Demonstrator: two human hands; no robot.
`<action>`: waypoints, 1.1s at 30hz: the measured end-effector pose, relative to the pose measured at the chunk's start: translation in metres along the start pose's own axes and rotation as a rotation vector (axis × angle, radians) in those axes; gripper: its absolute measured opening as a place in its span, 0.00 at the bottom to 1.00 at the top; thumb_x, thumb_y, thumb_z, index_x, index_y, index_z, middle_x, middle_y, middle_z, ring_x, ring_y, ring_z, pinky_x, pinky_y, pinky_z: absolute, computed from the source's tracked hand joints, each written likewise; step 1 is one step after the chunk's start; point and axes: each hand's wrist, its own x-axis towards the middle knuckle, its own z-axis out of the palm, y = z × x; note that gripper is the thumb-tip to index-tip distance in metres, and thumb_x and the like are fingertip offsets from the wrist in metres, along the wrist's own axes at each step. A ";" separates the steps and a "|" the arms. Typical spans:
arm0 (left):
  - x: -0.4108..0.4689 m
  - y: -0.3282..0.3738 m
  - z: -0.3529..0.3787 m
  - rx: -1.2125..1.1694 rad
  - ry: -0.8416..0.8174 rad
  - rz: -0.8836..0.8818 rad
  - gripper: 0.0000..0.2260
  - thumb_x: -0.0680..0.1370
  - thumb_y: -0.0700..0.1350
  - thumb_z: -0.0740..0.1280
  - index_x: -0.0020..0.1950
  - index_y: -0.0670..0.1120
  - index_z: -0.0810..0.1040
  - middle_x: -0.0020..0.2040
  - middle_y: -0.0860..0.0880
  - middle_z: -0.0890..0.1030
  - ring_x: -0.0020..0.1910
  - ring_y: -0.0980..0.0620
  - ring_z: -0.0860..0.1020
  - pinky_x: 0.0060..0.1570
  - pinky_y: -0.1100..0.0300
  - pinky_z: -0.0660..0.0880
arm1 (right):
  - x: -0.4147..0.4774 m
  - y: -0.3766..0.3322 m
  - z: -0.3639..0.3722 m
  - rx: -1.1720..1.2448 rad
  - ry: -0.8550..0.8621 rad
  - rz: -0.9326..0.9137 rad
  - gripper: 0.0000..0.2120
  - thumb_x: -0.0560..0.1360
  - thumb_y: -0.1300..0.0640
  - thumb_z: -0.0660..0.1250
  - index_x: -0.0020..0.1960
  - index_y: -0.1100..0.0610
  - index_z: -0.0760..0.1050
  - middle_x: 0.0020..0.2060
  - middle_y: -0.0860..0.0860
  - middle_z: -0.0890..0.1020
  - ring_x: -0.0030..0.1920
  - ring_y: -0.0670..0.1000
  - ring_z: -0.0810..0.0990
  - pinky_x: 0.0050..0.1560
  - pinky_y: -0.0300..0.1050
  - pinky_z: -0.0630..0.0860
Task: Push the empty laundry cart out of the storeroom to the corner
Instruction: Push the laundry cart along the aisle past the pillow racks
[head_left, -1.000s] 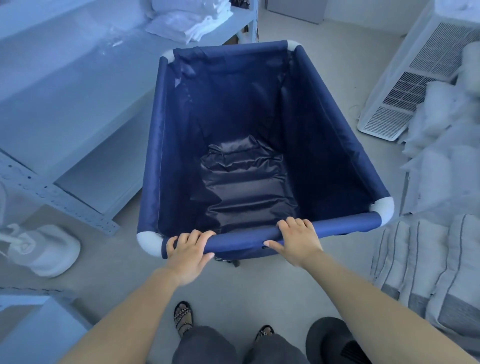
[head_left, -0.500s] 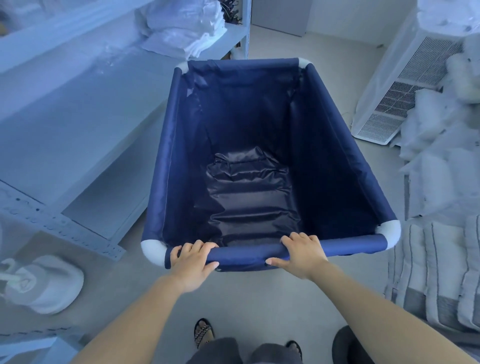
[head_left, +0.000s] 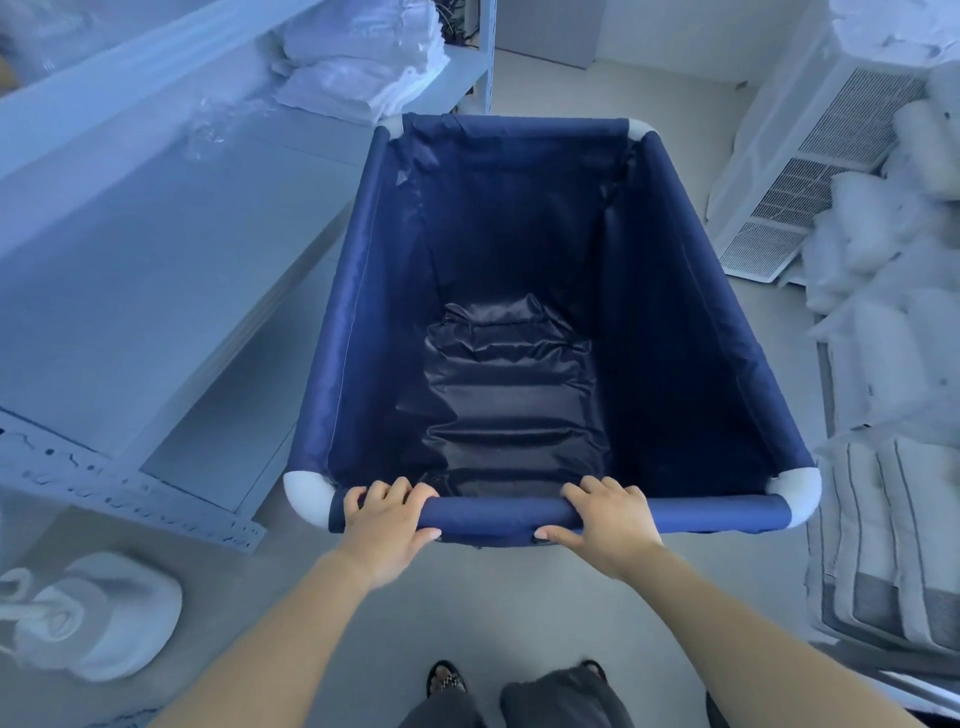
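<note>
the empty laundry cart (head_left: 358, 332) likely rolls light (soft fabric walls, stiff frame) — left hand (head_left: 387, 527) and right hand (head_left: 609, 525) each curl a full grip round the near rail (head_left: 498, 512), the soundest hold.

One cart (head_left: 343, 338); four white corner caps (head_left: 307, 492) on its rim; two hands, the left hand (head_left: 387, 525) and the right hand (head_left: 608, 522); two feet (head_left: 445, 680) near; one shelf unit (head_left: 130, 260) left; one vented panel (head_left: 810, 171) far right; one white bundle (head_left: 98, 618) near left; pillows (head_left: 883, 218) right, too blurred to count.
</note>
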 end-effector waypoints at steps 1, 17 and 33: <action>0.006 -0.001 -0.006 0.012 -0.018 0.005 0.17 0.79 0.59 0.57 0.62 0.53 0.64 0.56 0.53 0.71 0.56 0.48 0.69 0.62 0.51 0.60 | 0.004 -0.002 -0.002 -0.004 -0.007 -0.005 0.32 0.68 0.24 0.47 0.55 0.48 0.69 0.48 0.46 0.74 0.50 0.51 0.71 0.46 0.46 0.63; 0.098 -0.002 -0.043 0.068 -0.114 0.319 0.18 0.76 0.62 0.60 0.48 0.48 0.62 0.44 0.51 0.69 0.42 0.50 0.70 0.37 0.56 0.66 | 0.075 0.046 -0.033 -0.026 -0.018 -0.067 0.34 0.65 0.22 0.45 0.52 0.47 0.69 0.47 0.45 0.74 0.49 0.50 0.72 0.43 0.45 0.62; 0.210 -0.016 -0.096 0.083 -0.173 0.195 0.19 0.76 0.62 0.61 0.55 0.47 0.66 0.44 0.53 0.66 0.41 0.50 0.67 0.40 0.56 0.64 | 0.185 0.065 -0.071 -0.006 0.042 -0.026 0.32 0.69 0.25 0.47 0.52 0.51 0.69 0.46 0.49 0.73 0.47 0.53 0.70 0.46 0.47 0.62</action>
